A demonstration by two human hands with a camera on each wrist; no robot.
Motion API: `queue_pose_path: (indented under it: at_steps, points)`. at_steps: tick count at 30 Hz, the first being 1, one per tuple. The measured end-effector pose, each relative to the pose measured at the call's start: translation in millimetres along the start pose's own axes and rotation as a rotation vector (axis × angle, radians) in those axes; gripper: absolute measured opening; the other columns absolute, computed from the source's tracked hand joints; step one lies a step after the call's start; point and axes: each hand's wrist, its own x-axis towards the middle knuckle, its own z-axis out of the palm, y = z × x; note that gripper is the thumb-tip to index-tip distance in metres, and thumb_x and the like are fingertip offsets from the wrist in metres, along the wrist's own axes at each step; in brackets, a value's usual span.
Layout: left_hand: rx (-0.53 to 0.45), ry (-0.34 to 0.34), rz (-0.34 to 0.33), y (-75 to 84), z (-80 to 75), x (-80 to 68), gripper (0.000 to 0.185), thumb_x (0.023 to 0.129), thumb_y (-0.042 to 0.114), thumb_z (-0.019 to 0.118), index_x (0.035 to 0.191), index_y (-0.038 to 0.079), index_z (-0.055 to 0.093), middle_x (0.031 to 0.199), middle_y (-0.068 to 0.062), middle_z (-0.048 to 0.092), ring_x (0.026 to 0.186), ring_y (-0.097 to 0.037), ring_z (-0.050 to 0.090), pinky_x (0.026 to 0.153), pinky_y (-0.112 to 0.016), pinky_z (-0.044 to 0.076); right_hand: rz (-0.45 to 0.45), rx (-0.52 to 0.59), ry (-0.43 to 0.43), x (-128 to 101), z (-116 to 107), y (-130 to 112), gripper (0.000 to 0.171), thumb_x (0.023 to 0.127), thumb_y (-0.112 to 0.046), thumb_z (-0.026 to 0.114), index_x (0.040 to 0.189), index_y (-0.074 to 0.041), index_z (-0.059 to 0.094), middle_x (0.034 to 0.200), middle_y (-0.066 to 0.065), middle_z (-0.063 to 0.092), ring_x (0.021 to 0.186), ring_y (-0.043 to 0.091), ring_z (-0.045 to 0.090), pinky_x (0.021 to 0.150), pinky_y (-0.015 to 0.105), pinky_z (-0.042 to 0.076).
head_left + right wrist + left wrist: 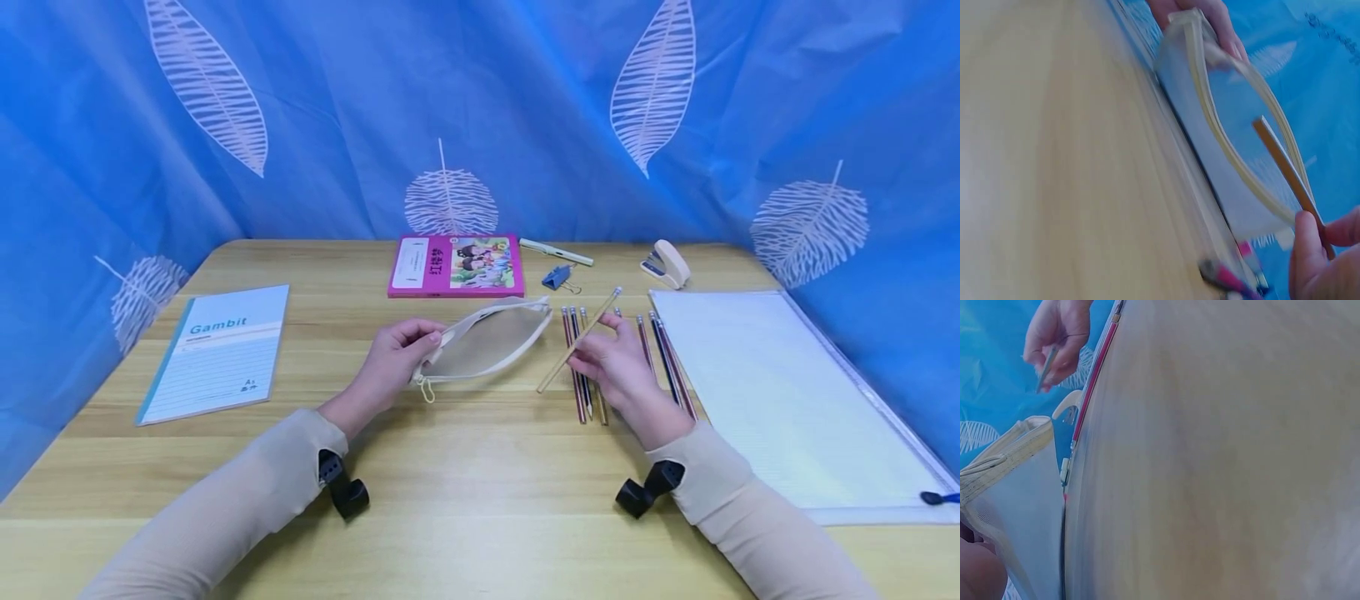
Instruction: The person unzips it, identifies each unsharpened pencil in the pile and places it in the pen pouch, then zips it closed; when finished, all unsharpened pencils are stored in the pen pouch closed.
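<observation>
My left hand [390, 358] grips the near-left end of a pale, see-through zip pouch [498, 337] above the table. Its zipper is undone and the mouth gapes toward the right. Between thumb and fingers, my right hand [622, 367] pinches a gold-coloured pencil [596, 318], slanted, just right of the pouch. From the right wrist view, the pencil [1288, 169] overlaps the pouch's open mouth [1235, 153]. Beneath and beside my right hand lie several pencils, one group of red, dark and gold pencils [579, 400] on its left and more pencils [675, 367] on its right, partly hidden by it.
A pink book [412, 287], a pale green pen [557, 252], a blue binder clip [555, 277] and a cream stapler [670, 265] lie along the back. At the left is a Gambit notebook [217, 358]. A large white zip folder [795, 400] covers the right side.
</observation>
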Motion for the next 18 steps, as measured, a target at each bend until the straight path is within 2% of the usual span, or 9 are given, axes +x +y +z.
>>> queue_pose_path:
  at_steps: [4,9,13,18]
  points:
    - [-0.011,0.002,-0.002,0.8,1.7,-0.3,0.023,0.093,0.008,0.054,0.11,-0.005,0.062,0.083,0.0,0.056,0.065,-0.01,0.049,0.056,-0.02,0.044,-0.033,0.087,0.052,-6.1,22.3,4.6,0.064,0.082,0.013,0.047,0.133,-0.01,0.018,0.075,0.0,0.056,0.065,0.011,0.059,0.065,0.021,0.054]
    - [-0.024,0.0,-0.003,1.9,5.1,-0.7,0.022,0.092,0.007,0.054,0.109,-0.005,0.062,0.082,0.0,0.057,0.064,-0.01,0.049,0.055,-0.019,0.043,-0.065,0.189,0.074,-8.5,44.6,9.1,0.049,0.081,0.015,0.048,0.116,-0.012,0.028,0.074,0.001,0.057,0.061,0.011,0.059,0.061,0.02,0.054]
    - [-0.012,0.0,-0.009,2.8,7.5,-1.8,0.022,0.092,0.008,0.054,0.109,-0.004,0.063,0.085,-0.001,0.058,0.066,-0.011,0.049,0.056,-0.019,0.043,-0.088,0.219,0.087,-6.9,58.7,13.1,0.045,0.079,0.015,0.05,0.113,-0.008,0.031,0.068,0.0,0.059,0.057,0.01,0.059,0.058,0.021,0.054]
    - [-0.01,0.0,-0.007,1.3,10.0,-1.7,0.021,0.092,0.008,0.055,0.108,-0.003,0.063,0.086,-0.003,0.058,0.068,-0.013,0.049,0.057,-0.019,0.044,-0.065,0.219,0.092,-5.2,74.3,21.7,0.039,0.078,0.015,0.052,0.106,-0.006,0.035,0.065,0.002,0.06,0.055,0.01,0.06,0.056,0.022,0.054]
